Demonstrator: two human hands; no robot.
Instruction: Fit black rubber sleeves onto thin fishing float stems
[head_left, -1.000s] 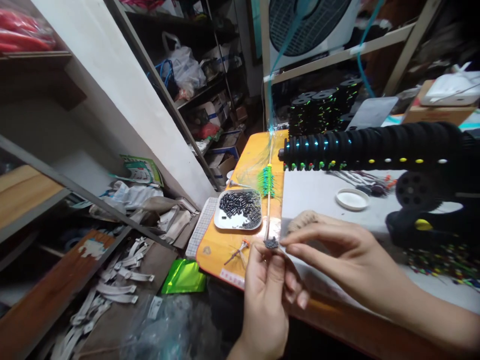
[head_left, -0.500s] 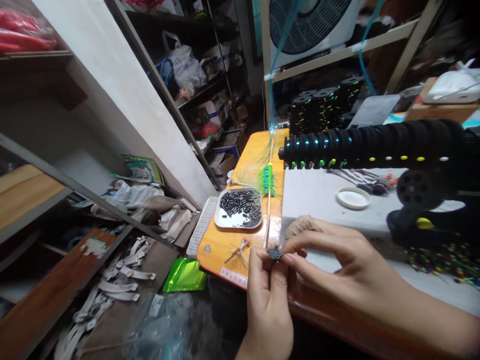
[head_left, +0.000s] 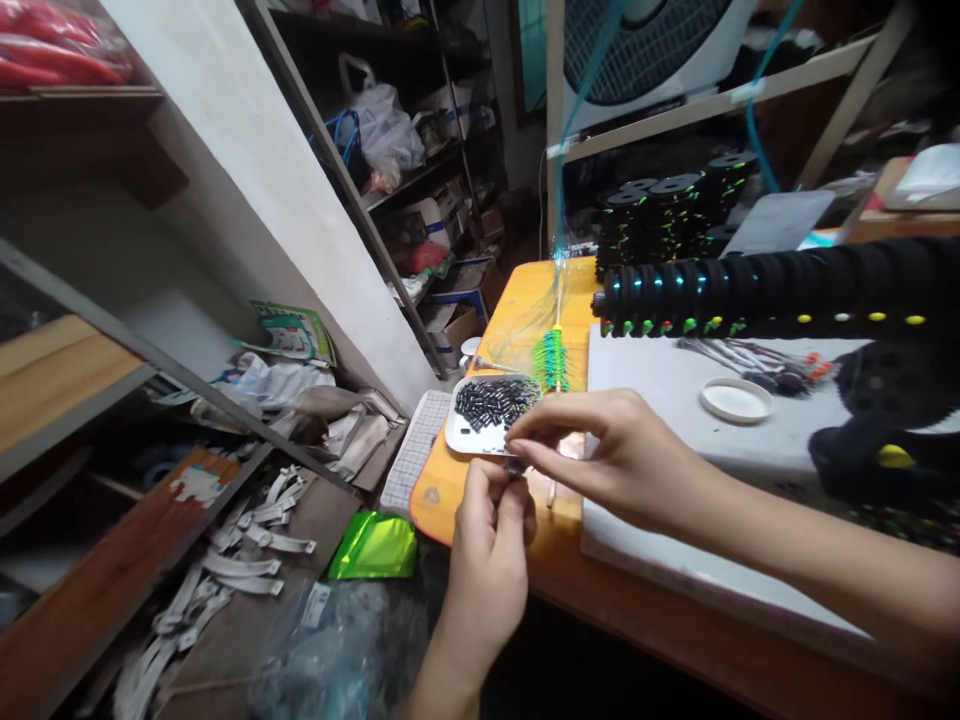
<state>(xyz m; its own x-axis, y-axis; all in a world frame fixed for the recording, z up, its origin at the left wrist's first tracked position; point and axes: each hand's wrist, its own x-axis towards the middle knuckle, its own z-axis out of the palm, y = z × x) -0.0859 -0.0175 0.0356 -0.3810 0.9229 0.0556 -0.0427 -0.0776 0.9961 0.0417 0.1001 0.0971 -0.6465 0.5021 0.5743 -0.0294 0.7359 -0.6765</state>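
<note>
My left hand (head_left: 489, 560) is raised at the table's near edge, thumb and fingers pinched on a small dark piece that is mostly hidden. My right hand (head_left: 607, 455) reaches in from the right, its thumb and forefinger pinched together right above the left fingertips, at the near rim of a white tray (head_left: 461, 440) holding several small black tubes (head_left: 495, 400). A thin stick with a green bristly bundle (head_left: 553, 357) lies on the orange board (head_left: 450, 480) just behind my hands.
A long black foam roller (head_left: 750, 285) studded with coloured pins spans the right side above a grey mat (head_left: 660, 390) with a white lid (head_left: 736, 399). Black spools (head_left: 667, 215) stand behind. Cluttered shelves and a green packet (head_left: 375, 547) lie to the left.
Both hands have shifted left and farther onto the table, from the stick's near end to the tray's rim. The small dark piece that showed between the fingertips is now mostly covered.
</note>
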